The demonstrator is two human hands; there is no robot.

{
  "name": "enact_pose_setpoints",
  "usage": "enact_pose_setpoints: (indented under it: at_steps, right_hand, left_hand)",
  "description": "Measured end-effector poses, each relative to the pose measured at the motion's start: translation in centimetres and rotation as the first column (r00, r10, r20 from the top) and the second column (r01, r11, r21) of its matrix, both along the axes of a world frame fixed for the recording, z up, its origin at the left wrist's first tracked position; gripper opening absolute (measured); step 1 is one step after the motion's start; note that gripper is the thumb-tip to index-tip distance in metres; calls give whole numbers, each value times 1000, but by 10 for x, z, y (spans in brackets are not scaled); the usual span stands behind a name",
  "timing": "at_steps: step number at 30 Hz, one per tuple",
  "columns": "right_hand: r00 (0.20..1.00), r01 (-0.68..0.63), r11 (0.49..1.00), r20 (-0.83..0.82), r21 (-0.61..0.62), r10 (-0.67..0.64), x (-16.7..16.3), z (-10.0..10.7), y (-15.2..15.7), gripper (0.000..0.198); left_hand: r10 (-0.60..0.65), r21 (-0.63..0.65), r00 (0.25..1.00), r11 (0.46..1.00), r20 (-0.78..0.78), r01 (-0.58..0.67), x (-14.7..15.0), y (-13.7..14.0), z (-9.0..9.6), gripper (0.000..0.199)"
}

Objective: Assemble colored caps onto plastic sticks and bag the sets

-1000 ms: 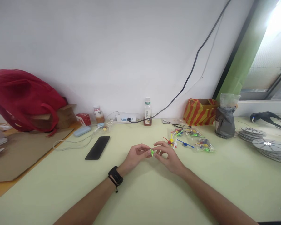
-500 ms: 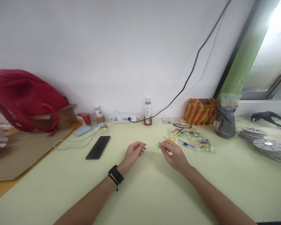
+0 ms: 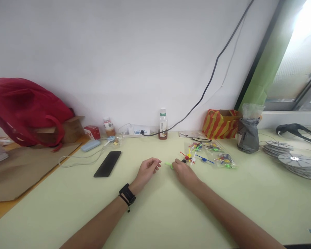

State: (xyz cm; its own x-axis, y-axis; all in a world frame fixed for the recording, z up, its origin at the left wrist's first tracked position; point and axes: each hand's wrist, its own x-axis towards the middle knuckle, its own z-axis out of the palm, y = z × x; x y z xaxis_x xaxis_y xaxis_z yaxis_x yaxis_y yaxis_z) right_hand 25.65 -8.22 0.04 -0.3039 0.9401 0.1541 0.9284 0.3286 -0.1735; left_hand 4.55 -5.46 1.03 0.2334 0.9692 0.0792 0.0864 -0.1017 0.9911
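My right hand [image 3: 186, 173] is closed over a bright green plastic spinner arrow [image 3: 168, 164] low at the table. Its thin tip sticks out to the left and the rest is hidden by my fingers. My left hand [image 3: 148, 169] rests just to the left with its fingers curled and thumb against the forefinger, and nothing shows in it. Loose spinner arrows lie beyond my right hand: a red one [image 3: 187, 157], a white one [image 3: 193, 158] and a blue one [image 3: 204, 159]. Clear bags of more coloured arrows [image 3: 226, 161] lie farther right.
A black phone [image 3: 107, 164] lies left of my hands. Near the wall stand a drink bottle [image 3: 163, 125], a striped bag [image 3: 221, 124] and a grey bag [image 3: 248, 136]. Stacked grey discs [image 3: 298, 164] sit at right. A red backpack [image 3: 28, 107] is at far left.
My right hand has moved slightly left and down, with the green arrow in it, uncovering the red arrow behind. My left hand has hardly moved. A person's hand at the far left is out of sight.
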Motion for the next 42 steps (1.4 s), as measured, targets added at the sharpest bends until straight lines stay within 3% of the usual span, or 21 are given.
enact_pose_setpoints:
  at_steps: [3, 6, 8, 10, 12, 14, 18, 24, 29, 32, 37, 42]
  right_hand:
    - [1000, 20, 1000, -13, 20, -19, 3, -3, 5, 25]
    - [980, -8, 987, -194, 161, 40, 19, -1, 7, 19]
    - [943, 69, 957, -332, 281, 30, 38, 3, 10, 21]
    - [926, 237, 919, -358, 315, -117, 64, 9, 13, 22]
    - [897, 413, 884, -265, 221, -353, 90, 12, 17, 21]
    - [858, 511, 856, -114, 80, -501, 113, 13, 20, 15]
    - [848, 530, 847, 7, -37, -530, 136, 8, 22, 11]
    - [824, 563, 826, -82, 15, -560, 136, 8, 26, 19]
    - [867, 440, 893, -306, 98, -393, 124, 11, 28, 28]
    - [880, 427, 902, -263, 72, -396, 120, 10, 26, 30]
    - [845, 529, 848, -81, -30, -529, 119, 4, 24, 28]
    - [871, 475, 880, -129, -25, -474, 100, -4, 24, 46]
  left_hand:
    - [5, 3, 1000, 1000, 0, -5, 0, 0, 1, 40]
    - [11, 5, 1000, 1000, 0, -11, 0, 0, 1, 41]
    - [6, 5, 1000, 1000, -2, -6, 0, 0, 1, 42]
    - [0, 8, 1000, 1000, -8, 0, 0, 0, 1, 42]
    - [-1, 11, 1000, 1000, -17, 2, 0, 0, 1, 42]
    - [-3, 11, 1000, 1000, -25, 4, 0, 0, 0, 41]
    - [-4, 16, 999, 1000, -35, 4, 0, -1, 0, 41]
    - [-12, 40, 999, 999, -44, 14, 0, -1, -2, 41]
    - [-19, 85, 998, 996, -66, 25, 0, -1, -4, 37]
    - [-29, 100, 997, 994, -73, 36, 0, -1, -6, 36]
    - [-74, 152, 993, 984, -95, 88, 0, 0, -12, 31]
    - [-79, 183, 987, 977, -143, 105, 1, -2, -14, 29]
